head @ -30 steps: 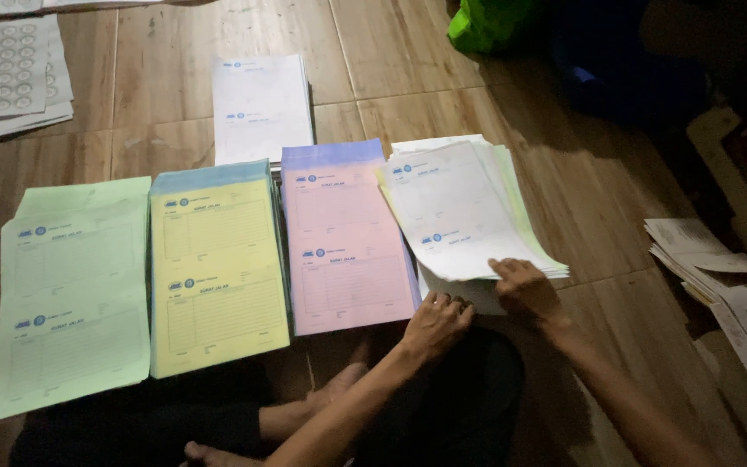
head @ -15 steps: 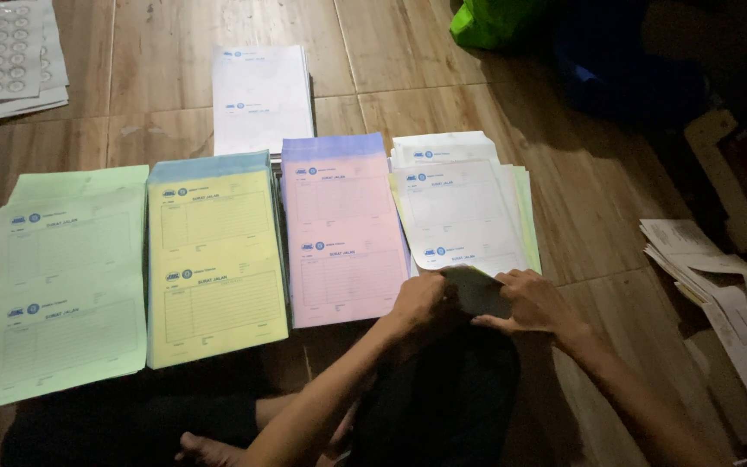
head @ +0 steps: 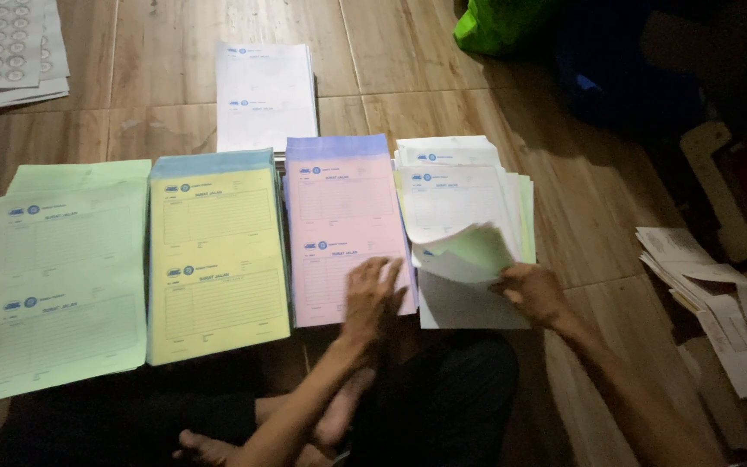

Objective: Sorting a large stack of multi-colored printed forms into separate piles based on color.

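White top sheet (head: pixel 456 203) of the right-centre stack curls up at its lower edge, pinched by the right hand (head: pixel 533 292) just below it, long axis running up-frame, while the left hand (head: pixel 372 294) lies flat and unclenched on the neighbouring pink stack (head: pixel 339 207).

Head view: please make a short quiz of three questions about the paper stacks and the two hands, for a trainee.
1. True or false: the left hand lies flat on the pink stack.
2. Which stack does the right hand lift sheets from?
A. green stack
B. yellow stack
C. white stack
3. Fill in: beyond the pink stack, farther from the person, lies a separate ____ pile on the wooden floor.

Key
1. True.
2. C; the lifted lower edges curl up and show a pale green sheet beneath.
3. White.
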